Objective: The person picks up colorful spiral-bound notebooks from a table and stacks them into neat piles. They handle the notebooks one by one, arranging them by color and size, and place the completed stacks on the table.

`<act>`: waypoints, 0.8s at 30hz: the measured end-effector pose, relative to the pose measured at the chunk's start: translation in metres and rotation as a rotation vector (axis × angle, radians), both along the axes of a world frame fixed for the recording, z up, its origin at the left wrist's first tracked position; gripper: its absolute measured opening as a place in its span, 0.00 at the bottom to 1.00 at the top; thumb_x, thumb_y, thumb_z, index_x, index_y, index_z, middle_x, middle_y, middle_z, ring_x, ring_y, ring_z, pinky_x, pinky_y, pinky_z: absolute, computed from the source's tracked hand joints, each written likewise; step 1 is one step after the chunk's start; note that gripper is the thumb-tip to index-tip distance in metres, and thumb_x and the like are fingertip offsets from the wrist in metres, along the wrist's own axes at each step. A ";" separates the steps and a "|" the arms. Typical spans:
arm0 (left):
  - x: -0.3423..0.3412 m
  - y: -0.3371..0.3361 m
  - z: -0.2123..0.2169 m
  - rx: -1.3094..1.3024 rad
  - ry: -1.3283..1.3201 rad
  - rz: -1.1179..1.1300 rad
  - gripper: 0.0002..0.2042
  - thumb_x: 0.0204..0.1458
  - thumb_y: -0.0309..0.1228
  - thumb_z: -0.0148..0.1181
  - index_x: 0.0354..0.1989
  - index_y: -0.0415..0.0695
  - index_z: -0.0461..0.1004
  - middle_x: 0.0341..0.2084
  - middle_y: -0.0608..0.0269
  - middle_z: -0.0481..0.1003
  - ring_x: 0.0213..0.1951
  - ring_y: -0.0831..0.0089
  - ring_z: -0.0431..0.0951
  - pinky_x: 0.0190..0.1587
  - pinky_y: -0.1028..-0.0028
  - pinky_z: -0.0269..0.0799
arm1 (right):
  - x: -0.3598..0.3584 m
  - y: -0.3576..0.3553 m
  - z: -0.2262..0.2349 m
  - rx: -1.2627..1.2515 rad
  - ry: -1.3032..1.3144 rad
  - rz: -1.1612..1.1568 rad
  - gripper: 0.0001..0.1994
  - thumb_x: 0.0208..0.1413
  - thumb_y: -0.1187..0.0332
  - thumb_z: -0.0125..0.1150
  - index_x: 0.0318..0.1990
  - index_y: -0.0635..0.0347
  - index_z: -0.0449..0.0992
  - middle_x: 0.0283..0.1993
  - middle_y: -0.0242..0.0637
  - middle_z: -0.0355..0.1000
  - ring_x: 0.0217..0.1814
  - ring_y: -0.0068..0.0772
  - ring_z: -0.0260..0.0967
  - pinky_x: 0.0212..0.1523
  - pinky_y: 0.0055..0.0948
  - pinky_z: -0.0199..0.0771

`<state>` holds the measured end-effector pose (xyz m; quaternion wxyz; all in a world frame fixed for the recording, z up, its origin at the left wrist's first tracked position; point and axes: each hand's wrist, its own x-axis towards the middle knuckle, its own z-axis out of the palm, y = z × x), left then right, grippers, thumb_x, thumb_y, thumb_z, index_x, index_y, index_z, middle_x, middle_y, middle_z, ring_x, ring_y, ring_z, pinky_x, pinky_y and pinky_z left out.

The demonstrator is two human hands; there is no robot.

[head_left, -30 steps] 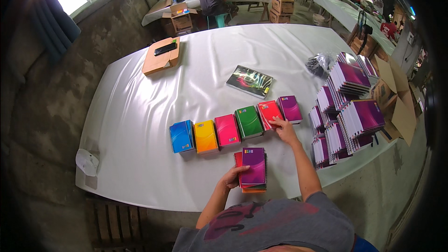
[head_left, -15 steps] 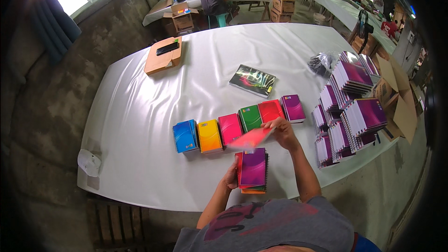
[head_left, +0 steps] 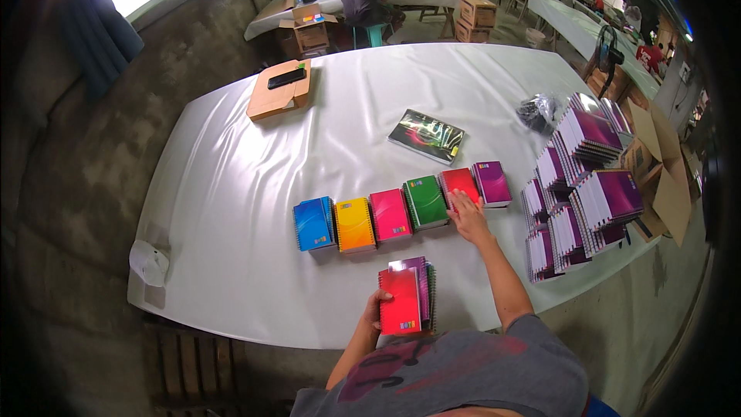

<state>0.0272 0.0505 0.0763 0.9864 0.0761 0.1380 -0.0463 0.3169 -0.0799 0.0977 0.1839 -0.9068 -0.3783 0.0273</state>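
My left hand (head_left: 373, 309) grips a small stack of spiral notebooks, its thumb over the top one, a red notebook (head_left: 399, 301). Purple and green notebooks show beneath it, fanned to the right. Ahead, a row of notebook stacks runs across the table: blue (head_left: 314, 224), yellow (head_left: 356, 224), pink (head_left: 390, 214), green (head_left: 426, 201), red (head_left: 458, 180) and purple (head_left: 491, 183). My right hand (head_left: 469, 218) reaches to the red stack, fingers stretched over its near part; nothing is seen in its grasp.
A shrink-wrapped dark book (head_left: 427, 137) lies beyond the row. Tall piles of purple notebooks (head_left: 610, 197) stand at right beside an open carton (head_left: 670, 177) and a crumpled plastic bag (head_left: 538, 110). Far left holds a cardboard box (head_left: 266, 104) with a phone (head_left: 287, 78); a white container (head_left: 148, 262) sits nearer.
The pink-red notebook in my right hand has left it, and a red one now tops the left-hand stack. My right hand has moved to the red stack; the view has shifted slightly.
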 end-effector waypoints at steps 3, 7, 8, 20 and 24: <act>-0.007 0.002 -0.003 0.058 0.075 0.080 0.22 0.40 0.30 0.51 0.47 0.37 0.65 0.39 0.51 0.73 0.39 0.61 0.76 0.44 0.62 0.72 | -0.015 0.010 0.017 0.079 -0.055 -0.018 0.29 0.55 0.52 0.46 0.63 0.47 0.52 0.67 0.35 0.47 0.69 0.35 0.41 0.65 0.50 0.35; -0.006 0.016 -0.011 0.101 0.104 0.083 0.19 0.42 0.30 0.51 0.45 0.38 0.66 0.38 0.54 0.73 0.39 0.62 0.75 0.45 0.63 0.72 | -0.040 0.031 0.013 0.054 -0.265 0.287 0.25 0.51 0.62 0.53 0.59 0.49 0.60 0.63 0.32 0.55 0.65 0.31 0.50 0.65 0.49 0.39; -0.003 0.018 -0.008 0.111 0.096 0.063 0.19 0.42 0.31 0.51 0.45 0.38 0.66 0.38 0.54 0.73 0.39 0.62 0.75 0.45 0.62 0.72 | -0.034 0.032 -0.006 0.051 -0.270 0.286 0.24 0.50 0.65 0.54 0.57 0.49 0.62 0.61 0.31 0.57 0.64 0.30 0.53 0.65 0.47 0.41; 0.000 0.031 -0.002 0.151 0.124 0.147 0.23 0.46 0.40 0.55 0.49 0.40 0.64 0.41 0.54 0.72 0.42 0.62 0.74 0.47 0.60 0.71 | -0.113 0.022 0.077 0.701 -0.372 0.470 0.15 0.43 0.79 0.56 0.41 0.56 0.75 0.40 0.36 0.74 0.45 0.35 0.71 0.49 0.39 0.65; -0.009 0.035 0.001 0.037 -0.013 0.138 0.23 0.46 0.38 0.55 0.51 0.40 0.63 0.43 0.53 0.71 0.43 0.61 0.74 0.48 0.60 0.70 | -0.183 0.019 0.072 0.398 -0.268 0.833 0.16 0.42 0.58 0.63 0.39 0.52 0.75 0.41 0.30 0.72 0.44 0.28 0.69 0.44 0.27 0.64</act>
